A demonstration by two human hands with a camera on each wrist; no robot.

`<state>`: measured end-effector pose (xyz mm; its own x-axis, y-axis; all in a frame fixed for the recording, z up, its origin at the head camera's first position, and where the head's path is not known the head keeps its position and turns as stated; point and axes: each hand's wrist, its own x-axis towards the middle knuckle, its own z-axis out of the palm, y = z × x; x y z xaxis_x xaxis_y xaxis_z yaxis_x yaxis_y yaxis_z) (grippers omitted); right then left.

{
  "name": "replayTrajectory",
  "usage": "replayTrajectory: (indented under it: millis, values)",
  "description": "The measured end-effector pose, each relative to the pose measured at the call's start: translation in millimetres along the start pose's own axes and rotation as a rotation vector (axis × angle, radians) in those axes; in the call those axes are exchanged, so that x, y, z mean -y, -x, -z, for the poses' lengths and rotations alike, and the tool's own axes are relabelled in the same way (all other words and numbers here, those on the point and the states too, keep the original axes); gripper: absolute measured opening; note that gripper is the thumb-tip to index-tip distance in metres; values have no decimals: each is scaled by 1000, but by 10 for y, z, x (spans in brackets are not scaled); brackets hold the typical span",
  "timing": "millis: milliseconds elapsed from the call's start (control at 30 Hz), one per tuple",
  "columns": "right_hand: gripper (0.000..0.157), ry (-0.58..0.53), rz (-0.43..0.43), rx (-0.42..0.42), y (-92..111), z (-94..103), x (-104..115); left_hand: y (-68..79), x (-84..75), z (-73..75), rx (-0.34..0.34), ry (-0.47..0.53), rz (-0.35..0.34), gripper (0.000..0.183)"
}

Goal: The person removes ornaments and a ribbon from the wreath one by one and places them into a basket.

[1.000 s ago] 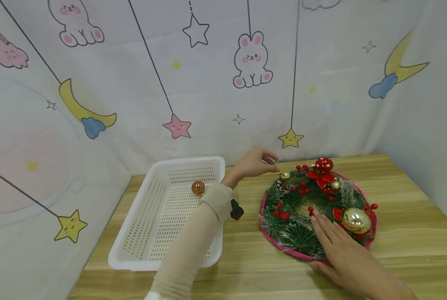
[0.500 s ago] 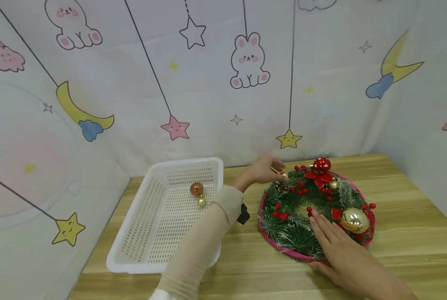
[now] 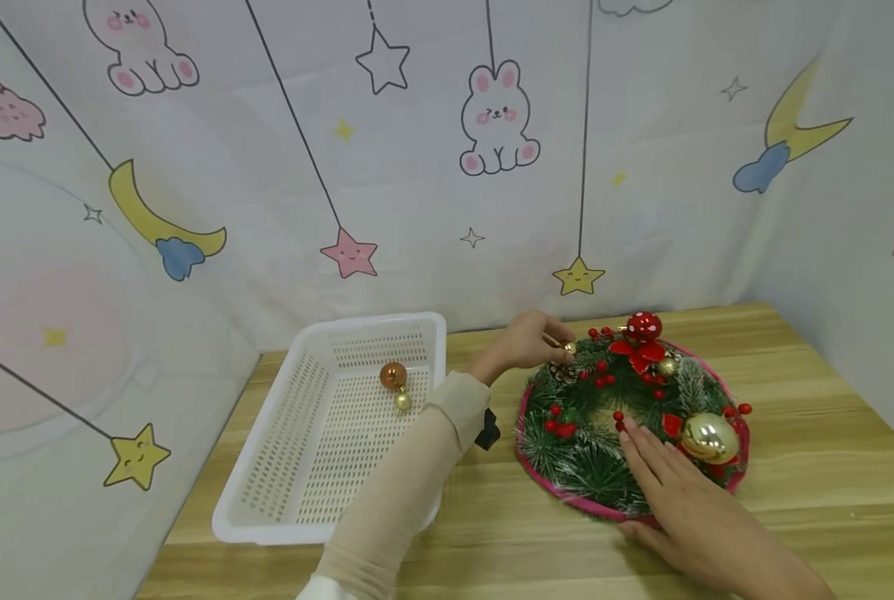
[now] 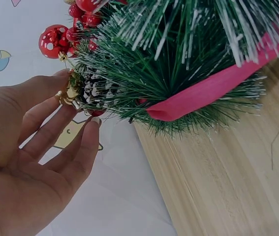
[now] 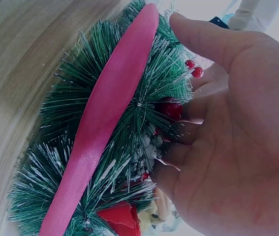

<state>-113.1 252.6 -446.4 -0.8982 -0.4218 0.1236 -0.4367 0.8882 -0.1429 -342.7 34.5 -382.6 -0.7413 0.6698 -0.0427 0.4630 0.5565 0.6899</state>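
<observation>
A green Christmas wreath with a pink ribbon round its edge lies flat on the wooden table. At its far left side my left hand pinches a small gold bauble between thumb and fingers, right beside a pine cone. My right hand rests on the near right part of the wreath, fingers straight over the greenery and thumb at the ribbon. A large gold bauble sits next to that hand. A red spotted bauble stands at the wreath's back.
To the left stands a white plastic basket holding an orange bauble and a small gold bauble. The left forearm reaches across its right wall. A printed curtain hangs behind the table.
My left hand has come right and slightly down from beside the wreath onto the small gold bauble, and its fingers have closed on it. The right hand stays in place.
</observation>
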Motion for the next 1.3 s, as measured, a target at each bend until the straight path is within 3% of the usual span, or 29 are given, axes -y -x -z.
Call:
replayTrajectory:
  millis: [400, 1067, 1300]
  values:
    - [101, 26, 12, -16, -12, 19, -13, -84, 20, 75, -113, 8, -23, 32]
    - [99, 26, 2, 7, 2, 22, 17, -180, 40, -59, -200, 78, 45, 33]
    - [98, 31, 2, -4, 11, 15, 9, -155, 30, -66, -245, 162, 98, 34]
